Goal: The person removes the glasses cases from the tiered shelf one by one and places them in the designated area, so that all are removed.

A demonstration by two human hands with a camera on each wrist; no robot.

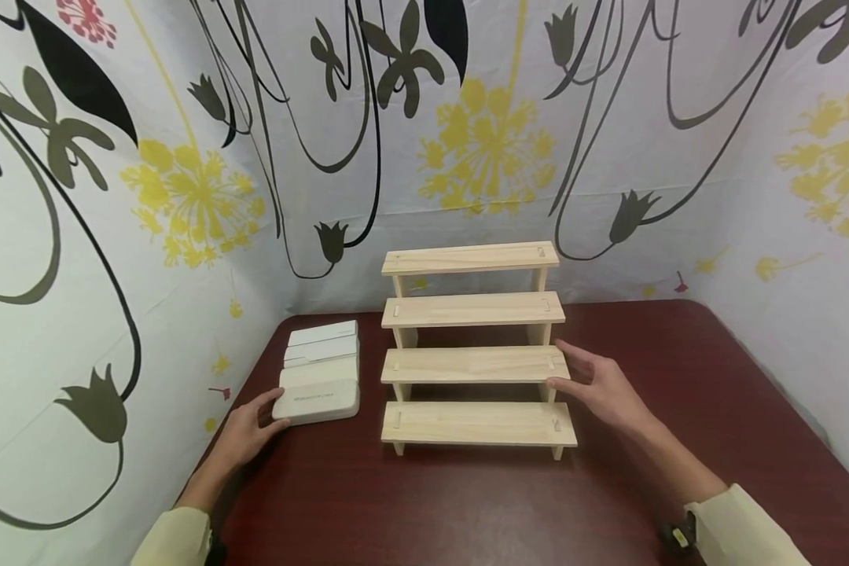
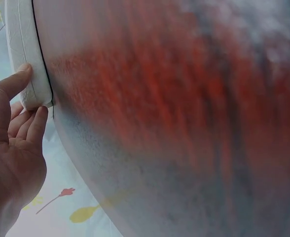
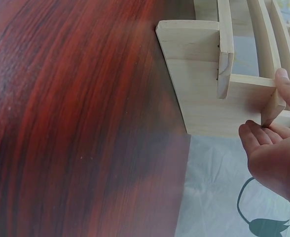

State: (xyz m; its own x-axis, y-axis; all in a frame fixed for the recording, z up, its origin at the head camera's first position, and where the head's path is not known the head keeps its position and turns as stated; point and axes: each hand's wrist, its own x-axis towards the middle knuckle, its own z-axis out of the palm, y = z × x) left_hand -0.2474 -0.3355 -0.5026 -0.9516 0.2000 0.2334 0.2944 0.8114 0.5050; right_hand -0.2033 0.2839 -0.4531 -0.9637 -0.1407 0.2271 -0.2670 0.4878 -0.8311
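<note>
A light wooden four-step display stand [image 1: 475, 365] stands upright on the table. My right hand [image 1: 604, 387] is at its right side, with thumb and fingers around the end of the second step from the bottom; the right wrist view shows this step end [image 3: 273, 107] between them. To the left of the stand are several flat white boxes [image 1: 318, 399], overlapping like steps. My left hand [image 1: 244, 432] holds the near left corner of the front one, thumb on its near side. In the left wrist view, the fingers curl around that white box's [image 2: 24, 54] corner.
Both things stand on a dark red-brown wood-grain table [image 1: 460, 503] with rounded far corners. A white cloth [image 1: 424, 181] with yellow and grey flower prints hangs behind and along both sides. A dark strap device [image 1: 679, 536] sits at my right cuff.
</note>
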